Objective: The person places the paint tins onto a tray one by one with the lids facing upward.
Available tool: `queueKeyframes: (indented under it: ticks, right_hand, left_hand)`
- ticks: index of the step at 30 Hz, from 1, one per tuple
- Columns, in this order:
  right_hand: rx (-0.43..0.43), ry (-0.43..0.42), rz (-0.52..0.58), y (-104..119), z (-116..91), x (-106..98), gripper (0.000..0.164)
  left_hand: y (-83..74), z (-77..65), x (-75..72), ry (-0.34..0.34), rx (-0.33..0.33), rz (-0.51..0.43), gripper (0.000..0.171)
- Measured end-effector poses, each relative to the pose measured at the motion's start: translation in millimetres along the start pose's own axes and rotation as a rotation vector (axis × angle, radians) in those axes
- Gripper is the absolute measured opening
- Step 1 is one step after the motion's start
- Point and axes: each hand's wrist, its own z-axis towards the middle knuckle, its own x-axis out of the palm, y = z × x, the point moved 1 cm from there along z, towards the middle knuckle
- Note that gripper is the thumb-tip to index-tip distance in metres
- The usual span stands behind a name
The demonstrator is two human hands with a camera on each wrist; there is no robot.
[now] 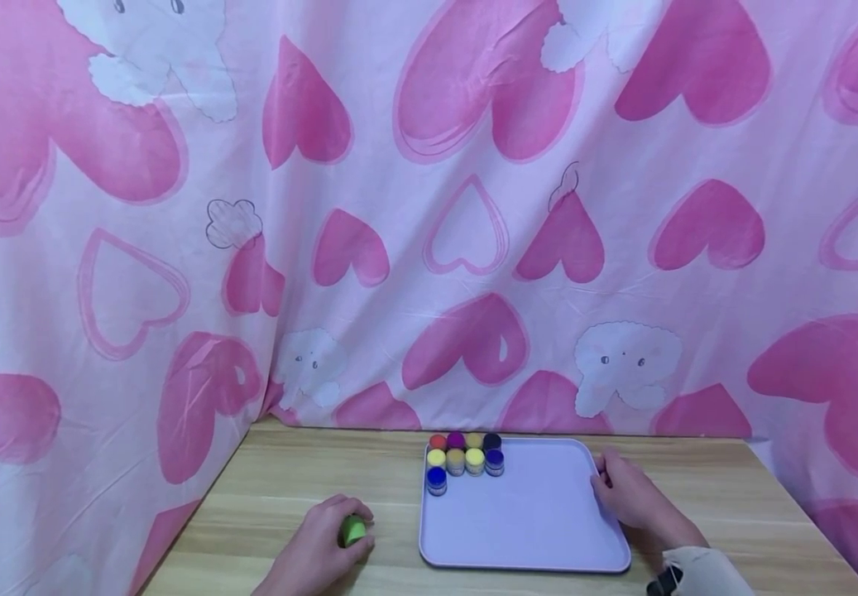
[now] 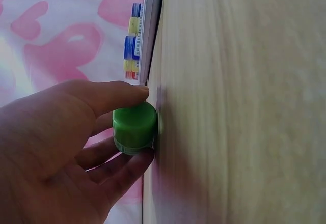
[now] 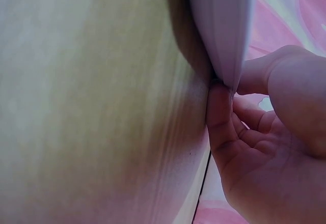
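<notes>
My left hand [image 1: 315, 542] is at the table to the left of the tray. Between its thumb and fingers it holds a small paint jar with a green lid [image 2: 135, 124], low by the wood surface. A pale lilac tray [image 1: 525, 521] lies in front of me. My right hand [image 1: 635, 499] pinches the tray's right rim; in the right wrist view the thumb is on one side of the rim [image 3: 224, 35] and a fingertip at its underside. Several small paint jars stand in rows in the tray's back left corner, including a front blue-lidded jar [image 1: 437, 481].
The wooden table [image 1: 280, 472] extends around the tray. A pink and white curtain [image 1: 443, 248] with hearts hangs behind the table and along its left side. Among the jars are a yellow-lidded one [image 1: 437, 459], a purple-lidded one [image 1: 456, 440] and a black-lidded one [image 1: 491, 442].
</notes>
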Motion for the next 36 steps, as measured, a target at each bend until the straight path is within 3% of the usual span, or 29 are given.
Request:
queueKeyframes:
  ticks: [6,14,27,36]
  right_hand:
    - [-0.003,-0.004,-0.004,-0.5,-0.9,0.2,0.009]
    - [0.015,0.010,-0.003,-0.1,0.5,-1.0,0.012]
    - [0.004,0.013,0.010,-2.3,-0.4,-0.2,0.011]
    - [0.000,0.004,0.022,-1.3,-1.3,-0.9,0.012]
  left_hand:
    - [-3.6,6.4,1.7,0.031,-0.044,-0.011,0.023]
    - [-10.3,12.3,7.3,0.012,0.001,-0.042,0.022]
    - [-22.2,26.9,22.6,-0.102,0.096,-0.032,0.014]
    - [-39.8,38.4,28.1,-0.081,0.119,-0.063,0.024]
